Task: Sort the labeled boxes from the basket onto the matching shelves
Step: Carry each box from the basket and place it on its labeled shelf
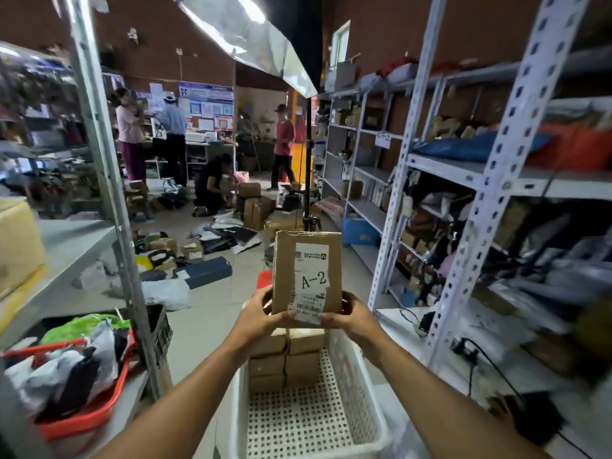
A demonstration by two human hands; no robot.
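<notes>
Both hands, left hand (261,314) and right hand (352,314), grip the brown cardboard box labelled "A-2" (306,274) by its lower corners, fingers curled round it, frame centre, above the white perforated plastic basket (347,366). Step looks like label reading. Next: find the A-2 shelf; grey metal shelving (440,167) right, no tags legible.

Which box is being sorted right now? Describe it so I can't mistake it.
Find the white perforated basket at bottom centre. Just above it, the left hand and right hand hold one cardboard box upright. Unlike the boxes stacked in the basket, its label reads A-2.
</notes>
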